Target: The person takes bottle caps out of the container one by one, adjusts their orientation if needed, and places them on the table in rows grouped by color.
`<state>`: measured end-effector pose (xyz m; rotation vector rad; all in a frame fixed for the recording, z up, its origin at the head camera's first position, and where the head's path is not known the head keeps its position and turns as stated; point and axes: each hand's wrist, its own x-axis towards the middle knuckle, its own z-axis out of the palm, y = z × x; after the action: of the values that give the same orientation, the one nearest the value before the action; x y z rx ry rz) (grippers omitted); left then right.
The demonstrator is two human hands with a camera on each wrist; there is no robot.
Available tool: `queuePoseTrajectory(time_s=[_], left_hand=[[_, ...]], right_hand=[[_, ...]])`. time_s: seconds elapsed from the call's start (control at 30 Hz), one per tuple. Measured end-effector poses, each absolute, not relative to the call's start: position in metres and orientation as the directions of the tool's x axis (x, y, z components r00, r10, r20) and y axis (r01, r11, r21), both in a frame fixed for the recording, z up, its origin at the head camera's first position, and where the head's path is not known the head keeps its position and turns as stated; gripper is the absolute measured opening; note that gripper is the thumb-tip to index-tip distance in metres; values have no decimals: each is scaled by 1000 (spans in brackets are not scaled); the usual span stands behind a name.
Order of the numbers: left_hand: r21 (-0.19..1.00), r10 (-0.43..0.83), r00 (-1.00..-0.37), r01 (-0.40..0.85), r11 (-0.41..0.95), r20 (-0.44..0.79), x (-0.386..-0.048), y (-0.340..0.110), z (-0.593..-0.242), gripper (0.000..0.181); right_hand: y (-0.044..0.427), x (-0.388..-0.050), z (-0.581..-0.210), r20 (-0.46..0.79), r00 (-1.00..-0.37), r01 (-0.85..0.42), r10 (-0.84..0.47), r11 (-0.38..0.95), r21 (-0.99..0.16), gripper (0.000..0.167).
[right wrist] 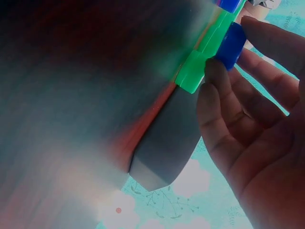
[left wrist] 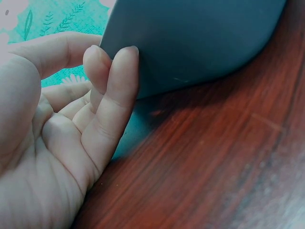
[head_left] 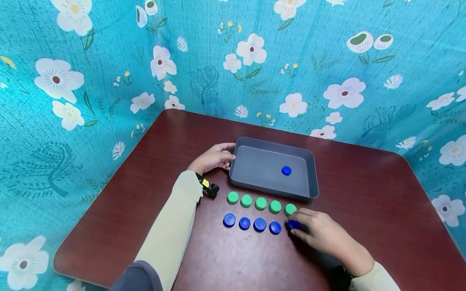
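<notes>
My left hand [head_left: 215, 157] grips the left edge of a shallow grey rectangular tray [head_left: 269, 186]; in the left wrist view, fingertips [left wrist: 125, 59] lie against its outer wall. One blue bottle cap [head_left: 286, 170] sits inside the tray, right of its middle. At the right end of the front row, my right hand [head_left: 324, 232] pinches another blue bottle cap [right wrist: 230, 45] between thumb and fingers, at table level. Several blue caps [head_left: 260, 224] line up to its left. A row of several green caps [head_left: 260, 203] lies between them and the tray.
Everything stands on a dark red-brown wooden table [head_left: 196, 133] with rounded corners. A turquoise flowered curtain [head_left: 204, 48] hangs behind it and along the sides. The tray's front wall rises just behind the green row.
</notes>
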<state>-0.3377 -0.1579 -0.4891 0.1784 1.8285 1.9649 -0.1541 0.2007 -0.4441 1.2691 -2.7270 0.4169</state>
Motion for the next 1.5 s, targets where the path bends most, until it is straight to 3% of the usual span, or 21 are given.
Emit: queuePoseTrajectory(time_s=[0.77,1.5], left_hand=[[967,410,-884,-255,-26,-222,-334,-156,-489,63],[972,399,-893,-235,-15,-210,-333,-155,-484,62]], right_hand=[[196,-148,-444,93,-661,-740,-745,626,-249,27],[195,-148,-446,121,-648,-753,-752,609,-251,27]])
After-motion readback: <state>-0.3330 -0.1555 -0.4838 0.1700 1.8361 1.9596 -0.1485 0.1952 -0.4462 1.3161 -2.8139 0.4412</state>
